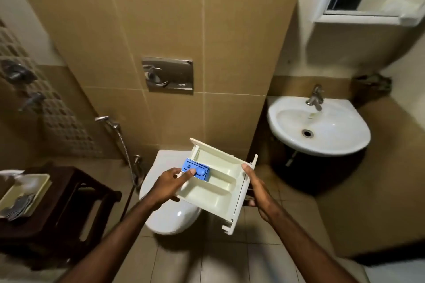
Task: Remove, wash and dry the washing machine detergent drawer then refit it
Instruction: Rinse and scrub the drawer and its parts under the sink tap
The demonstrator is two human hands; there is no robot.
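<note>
— Holding the drawer (215,181) over the toilet (171,216), was the person ready to wash it?

— Nearly. The left hand (166,187) gripped the drawer's left side, thumb pressing on the blue insert (195,170); the right hand (255,190) clasped the front panel, thumb on top, fingers curled behind. So the drawer was out of the machine, in mid-air, tilted, well apart from the sink (318,126).

— What would have made the step go well?

— Probably carrying it level to the sink on the right, keeping both hands on, and lifting the insert out so water could reach beneath. The tap (315,97) was off, by the look of it.
</note>
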